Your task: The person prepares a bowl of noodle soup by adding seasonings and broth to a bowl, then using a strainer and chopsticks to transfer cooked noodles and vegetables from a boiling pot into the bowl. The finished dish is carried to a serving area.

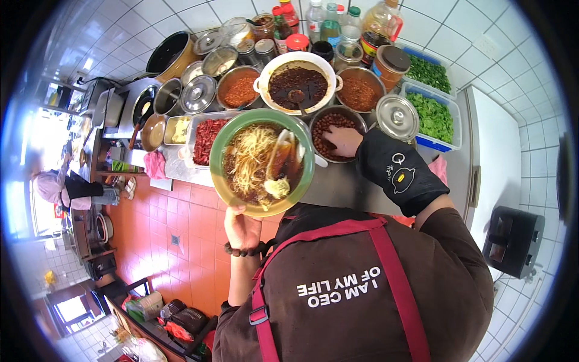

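Note:
In my left hand is a green-rimmed bowl, tilted, the thumb at its near edge and the other fingers hidden beneath. It contains thin yellow noodles in dark broth. A white spoon with dark sauce lies in the bowl, a pale yellow minced dollop by its near end. My right hand, in a black sleeve cover, reaches into a metal pot of reddish-brown peanuts. Its fingers curl down among them, the tips partly hidden.
Behind the bowl stands a white pot of dark sauce with a ladle. Red-brown seasoning pots, a tub of chopped red food and tubs of greens surround it. Bottles line the wall. Another person stands far left.

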Tool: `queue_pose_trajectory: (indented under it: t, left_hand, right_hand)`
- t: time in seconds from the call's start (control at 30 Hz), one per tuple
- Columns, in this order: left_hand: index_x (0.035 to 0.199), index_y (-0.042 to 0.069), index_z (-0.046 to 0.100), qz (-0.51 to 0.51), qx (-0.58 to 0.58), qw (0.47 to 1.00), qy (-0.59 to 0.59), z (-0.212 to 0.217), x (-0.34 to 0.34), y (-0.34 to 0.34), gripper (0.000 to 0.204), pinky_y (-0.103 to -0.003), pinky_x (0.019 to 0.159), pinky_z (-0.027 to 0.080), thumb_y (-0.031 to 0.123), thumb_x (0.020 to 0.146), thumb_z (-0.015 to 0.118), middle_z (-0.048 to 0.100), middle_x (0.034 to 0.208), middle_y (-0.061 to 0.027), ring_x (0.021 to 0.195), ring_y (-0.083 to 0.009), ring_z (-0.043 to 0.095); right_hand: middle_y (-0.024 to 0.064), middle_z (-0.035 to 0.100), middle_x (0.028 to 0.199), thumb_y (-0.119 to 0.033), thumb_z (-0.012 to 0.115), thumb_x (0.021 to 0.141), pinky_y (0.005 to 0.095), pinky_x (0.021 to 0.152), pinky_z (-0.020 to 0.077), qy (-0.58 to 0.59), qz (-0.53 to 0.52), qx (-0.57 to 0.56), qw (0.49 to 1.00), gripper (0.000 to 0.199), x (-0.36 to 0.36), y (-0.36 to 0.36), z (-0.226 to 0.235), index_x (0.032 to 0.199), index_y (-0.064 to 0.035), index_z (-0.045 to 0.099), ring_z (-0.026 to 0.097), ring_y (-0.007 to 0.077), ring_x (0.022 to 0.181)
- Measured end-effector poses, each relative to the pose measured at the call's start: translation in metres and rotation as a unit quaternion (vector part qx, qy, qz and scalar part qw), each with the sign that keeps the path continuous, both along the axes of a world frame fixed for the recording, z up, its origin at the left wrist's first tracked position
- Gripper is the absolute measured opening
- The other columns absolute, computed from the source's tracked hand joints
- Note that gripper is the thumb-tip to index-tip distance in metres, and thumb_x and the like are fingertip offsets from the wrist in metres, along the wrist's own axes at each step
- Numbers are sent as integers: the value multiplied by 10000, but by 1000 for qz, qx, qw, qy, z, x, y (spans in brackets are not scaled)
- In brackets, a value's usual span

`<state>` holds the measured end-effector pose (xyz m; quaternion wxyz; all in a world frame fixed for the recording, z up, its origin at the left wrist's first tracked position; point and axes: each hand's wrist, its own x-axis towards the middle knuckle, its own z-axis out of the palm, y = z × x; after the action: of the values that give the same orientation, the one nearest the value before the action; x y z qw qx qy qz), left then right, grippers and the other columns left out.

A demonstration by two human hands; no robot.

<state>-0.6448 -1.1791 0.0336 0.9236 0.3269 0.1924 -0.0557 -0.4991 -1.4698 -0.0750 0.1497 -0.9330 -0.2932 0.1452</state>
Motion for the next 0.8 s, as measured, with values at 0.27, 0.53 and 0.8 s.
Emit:
queue_pose_trajectory:
  t: [0.27, 0.53, 0.8]
  left_hand:
    - [1245, 24, 357, -3, -8, 1000, 30, -12, 2, 10, 588, -454, 919, 416, 100, 682, 510, 455, 1232, -127, 1108, -288, 474]
    - [1232, 19, 367, -43, -19, 998, 35, -14, 9, 15, 555, -422, 904, 429, 101, 701, 506, 476, 1211, -126, 1088, -276, 491]
    - [1223, 6, 368, -53, -20, 998, 13, -22, 14, 21, 519, -426, 897, 435, 87, 721, 471, 480, 1204, -131, 1084, -275, 497]
  right_hand:
    - [156, 488, 989, -224, 619, 695, 407, 737, 455, 3, -42, -40, 998, 370, -5, 5, 16, 1010, -46, 542, 538, 337, 885]
    - [126, 610, 722, -104, 641, 680, 342, 597, 476, 69, -51, 162, 983, 147, 18, -28, -30, 815, -44, 634, 599, 259, 651]
    - [24, 567, 631, -88, 618, 744, 234, 398, 414, 197, -121, 221, 947, 101, 20, 5, 123, 812, -17, 597, 499, 74, 437]
